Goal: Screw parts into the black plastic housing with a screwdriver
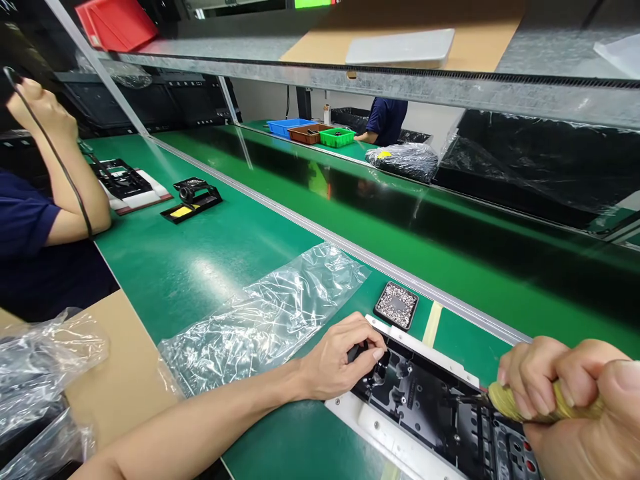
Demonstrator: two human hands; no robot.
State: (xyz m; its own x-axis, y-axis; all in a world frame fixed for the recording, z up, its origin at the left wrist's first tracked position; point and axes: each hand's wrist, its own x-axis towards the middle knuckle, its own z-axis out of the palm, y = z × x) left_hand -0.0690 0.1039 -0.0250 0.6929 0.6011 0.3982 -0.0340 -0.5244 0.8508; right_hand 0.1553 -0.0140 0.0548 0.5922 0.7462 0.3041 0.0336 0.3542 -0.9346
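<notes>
Green bench [210,267], lower right: left hand [340,360] pinches the black panel [430,407]; right hand [565,393] fist-grips a screwdriver [515,403], screws apparently still being driven.

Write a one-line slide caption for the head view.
Left hand steadies a black assembly on the green bench while the right hand grips a yellow-handled tool over it.
</notes>
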